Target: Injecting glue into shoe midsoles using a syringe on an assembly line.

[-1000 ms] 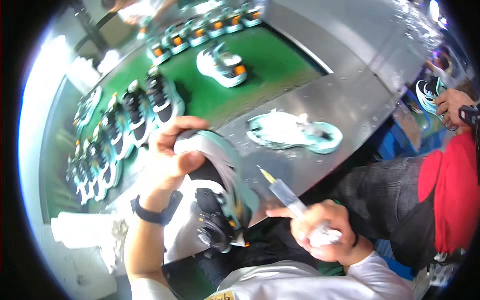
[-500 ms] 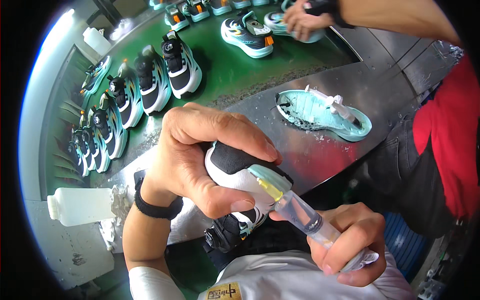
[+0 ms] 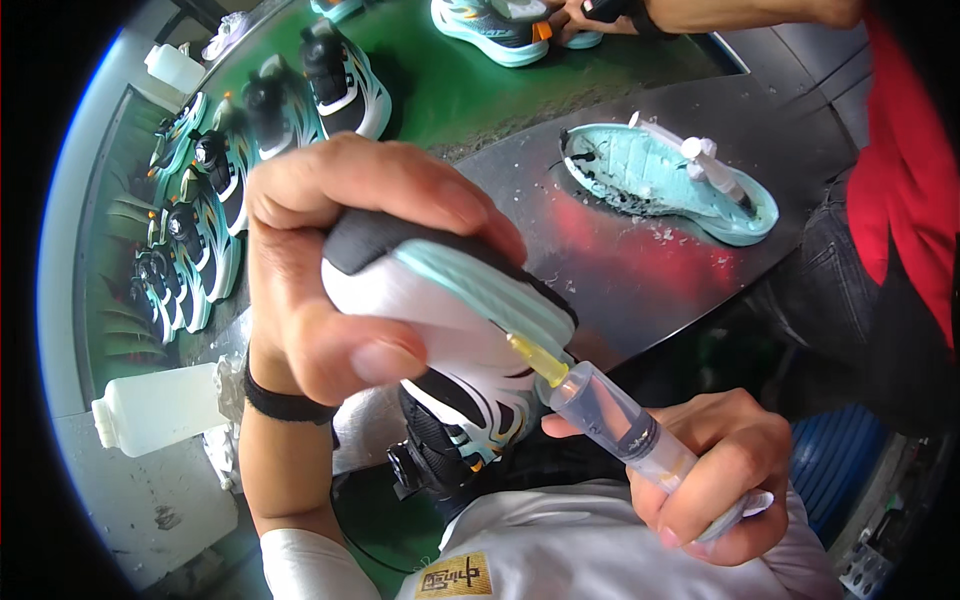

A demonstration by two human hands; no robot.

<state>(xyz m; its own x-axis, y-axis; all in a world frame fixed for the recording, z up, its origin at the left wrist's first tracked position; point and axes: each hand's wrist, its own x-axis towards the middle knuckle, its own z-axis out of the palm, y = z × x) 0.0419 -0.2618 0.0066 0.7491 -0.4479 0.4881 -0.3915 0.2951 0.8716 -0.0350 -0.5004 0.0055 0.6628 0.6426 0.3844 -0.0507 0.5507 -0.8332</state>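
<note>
My left hand (image 3: 350,230) grips a sneaker (image 3: 455,300) with a white midsole, teal side band and black upper, turned on its side in front of me. Its upper hangs toward my lap, and my fingers cover part of the toe or heel end; I cannot tell which. In my right hand (image 3: 715,470) is a clear syringe (image 3: 610,415) with a yellow needle tip, its plunger end inside my fist. The tip lies at the seam along the sneaker's side; whether it touches is hard to tell.
A loose teal sole (image 3: 650,185) holding syringes lies on the metal table (image 3: 640,290). Several sneakers (image 3: 345,85) line the green belt (image 3: 430,110). A white plastic bottle (image 3: 160,405) is at left. At upper right, a co-worker's hand (image 3: 590,15) is by another shoe.
My left hand has turned and shifted the sneaker left, exposing more of its teal side. The syringe tip sits farther along the seam. The co-worker's hand moved up with a shoe.
</note>
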